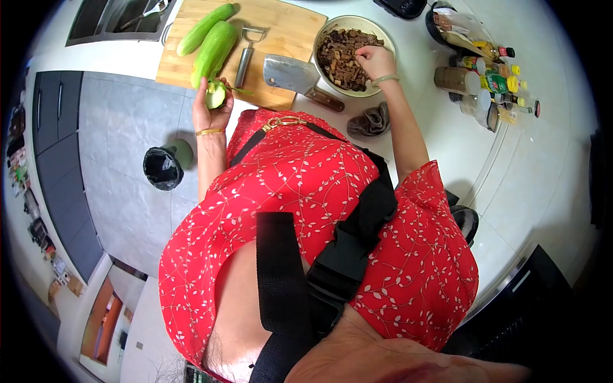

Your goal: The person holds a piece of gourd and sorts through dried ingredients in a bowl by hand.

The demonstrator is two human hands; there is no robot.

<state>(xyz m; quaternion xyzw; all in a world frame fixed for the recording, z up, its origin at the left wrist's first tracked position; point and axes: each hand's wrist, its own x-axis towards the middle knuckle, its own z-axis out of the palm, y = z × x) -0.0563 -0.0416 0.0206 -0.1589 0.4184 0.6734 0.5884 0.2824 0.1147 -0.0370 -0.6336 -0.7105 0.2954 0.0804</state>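
Observation:
My left hand (212,116) is closed around a cut cucumber end (216,96) with a pale face, and green peel shows at the fingers. It is at the near left edge of the wooden cutting board (281,29). Two large green cucumbers (215,54) lie there, beside a peeler (245,59) and a cleaver (290,73) whose handle points right. My right hand (378,62) is over a pale bowl (391,46) of brown chopped pieces (345,57). Its fingertips are pinched together at the food; whatever is between them is too small to make out.
A crumpled dark cloth (370,121) lies below the bowl. Several bottles and jars (485,83) stand at the right, with a dark tray (401,6) at the back. A sink (115,22) is at upper left. A bin with a black liner (163,169) stands on the floor.

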